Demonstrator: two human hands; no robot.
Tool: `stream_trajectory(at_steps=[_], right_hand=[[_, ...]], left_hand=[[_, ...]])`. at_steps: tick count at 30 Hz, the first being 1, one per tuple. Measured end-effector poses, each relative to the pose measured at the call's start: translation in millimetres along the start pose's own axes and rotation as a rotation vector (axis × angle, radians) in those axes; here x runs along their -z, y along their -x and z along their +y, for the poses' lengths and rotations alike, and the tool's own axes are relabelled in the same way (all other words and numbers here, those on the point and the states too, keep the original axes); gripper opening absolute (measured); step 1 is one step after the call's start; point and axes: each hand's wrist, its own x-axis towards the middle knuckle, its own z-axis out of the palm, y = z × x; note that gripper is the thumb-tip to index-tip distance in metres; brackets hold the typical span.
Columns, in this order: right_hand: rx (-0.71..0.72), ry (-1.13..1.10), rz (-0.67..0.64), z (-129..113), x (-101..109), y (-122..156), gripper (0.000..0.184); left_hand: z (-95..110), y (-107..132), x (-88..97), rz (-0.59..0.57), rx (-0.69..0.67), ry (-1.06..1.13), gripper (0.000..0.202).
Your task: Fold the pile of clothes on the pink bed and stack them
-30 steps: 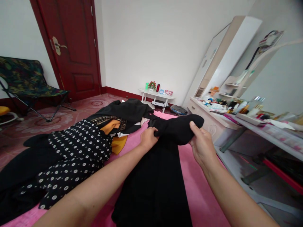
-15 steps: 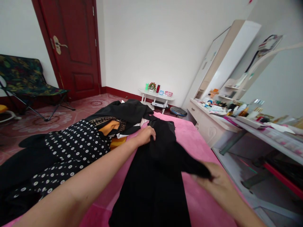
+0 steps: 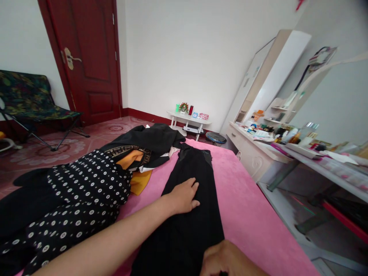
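Note:
A long black garment (image 3: pixel 198 226), shaped like trousers laid lengthwise, runs away from me over a pink bed cover (image 3: pixel 247 214). My left hand (image 3: pixel 184 196) rests palm down on its middle, fingers spread and holding nothing. At the bottom edge of the view, my right hand (image 3: pixel 225 260) is curled over the garment's near right side; the fingers seem closed on the cloth, though they are partly cut off. To the left lies a heap of clothes with a black-and-white dotted garment (image 3: pixel 94 180), a dark garment (image 3: pixel 155 138) and a mustard-yellow piece (image 3: pixel 140 183).
Beyond the bed stands a low white table (image 3: pixel 189 118) with small ornaments. A dressing table (image 3: pixel 253 149) crowded with bottles is on the right, beside a grey-framed desk (image 3: pixel 339 172). A folding chair (image 3: pixel 34 99) sits left, near a red door (image 3: pixel 92 57).
My left hand has let go of the garment and moved nearer, now flat on it. My right hand has come down and left, and the raised flap of cloth now lies down.

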Motion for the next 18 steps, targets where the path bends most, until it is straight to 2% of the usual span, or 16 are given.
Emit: stream_trajectory(at_steps=[3, 5, 7, 8, 11, 14, 18], right_hand=[[-0.075, -0.025, 0.325, 15, 24, -20, 0.022], [-0.089, -0.033, 0.606, 43, 42, -40, 0.019], [-0.125, -0.044, 0.837, 79, 59, -65, 0.028], [-0.171, -0.062, 0.912, 97, 67, -77, 0.036], [-0.284, -0.032, 0.984, 134, 83, -107, 0.053], [-0.252, 0.086, 0.978, 148, 87, -121, 0.045], [-0.189, 0.157, 1.064, 154, 77, -119, 0.036]], left_hand=[[1, 5, -15.8, -0.028, -0.027, 0.012, 0.067], [0, 6, -20.1, -0.036, -0.036, 0.019, 0.065], [0, 5, -20.3, -0.040, -0.035, 0.023, 0.066], [0, 5, -19.5, -0.040, -0.030, 0.024, 0.066], [5, 6, -16.2, -0.033, 0.018, 0.028, 0.068], [11, 8, -14.3, -0.012, 0.154, 0.054, 0.084], [13, 7, -12.7, -0.002, 0.297, 0.114, 0.111]])
